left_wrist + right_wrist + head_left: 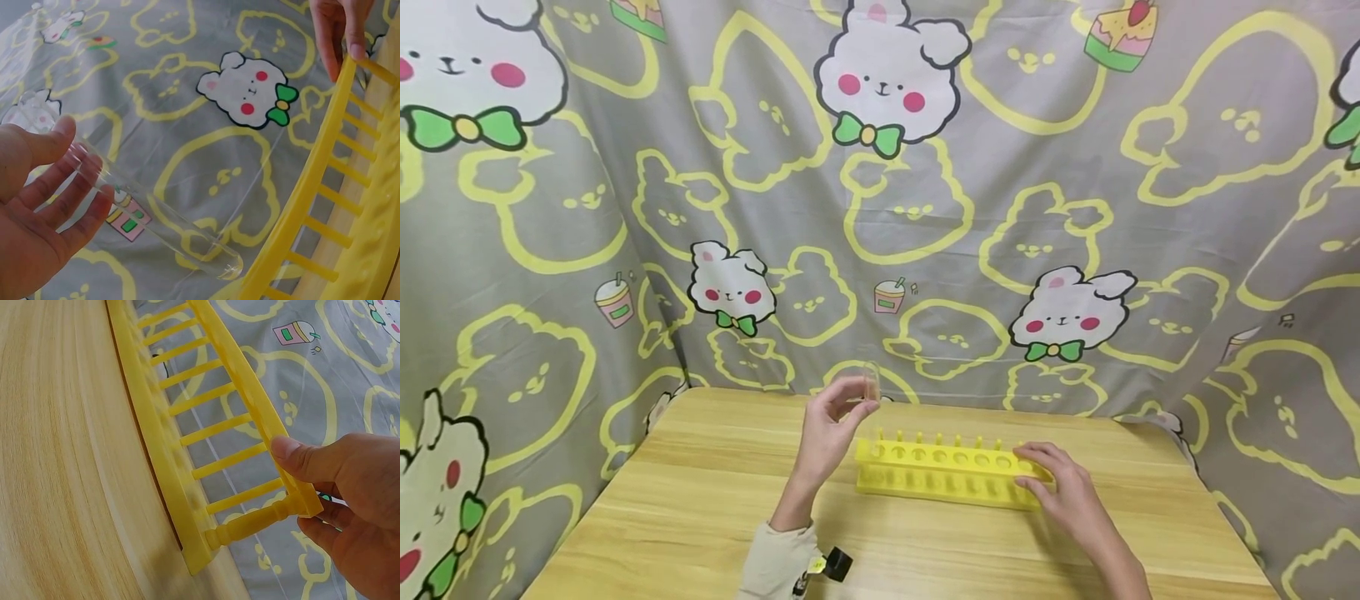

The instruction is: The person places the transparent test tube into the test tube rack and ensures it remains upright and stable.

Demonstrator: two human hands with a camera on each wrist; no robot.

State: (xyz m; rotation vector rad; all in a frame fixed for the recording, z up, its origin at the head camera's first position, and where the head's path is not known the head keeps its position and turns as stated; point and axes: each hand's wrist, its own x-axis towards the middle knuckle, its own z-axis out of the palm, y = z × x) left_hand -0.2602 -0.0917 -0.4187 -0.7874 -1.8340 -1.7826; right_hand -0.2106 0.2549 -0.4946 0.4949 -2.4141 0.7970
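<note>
My left hand (pixel 831 429) pinches a clear test tube (pixel 169 215) between thumb and fingertips. In the left wrist view the tube slants, its rounded bottom near the rail of the yellow test tube rack (pixel 312 169). From the head view, the tube stands above the rack's left end. My right hand (pixel 1063 492) grips the right end of the rack, thumb in front and fingers behind the top plate. The right wrist view shows the thumb pressed on the top rail, above the turned end post (pixel 256 519). The top plate has a row of round holes (pixel 940 456) with upright pegs behind.
The rack stands on a light wood table (pixel 685 500). A grey curtain (pixel 925 333) with yellow outlines and white rabbit faces hangs around the table's back and sides. A small black block (pixel 838 564) is by the left sleeve (pixel 778 562).
</note>
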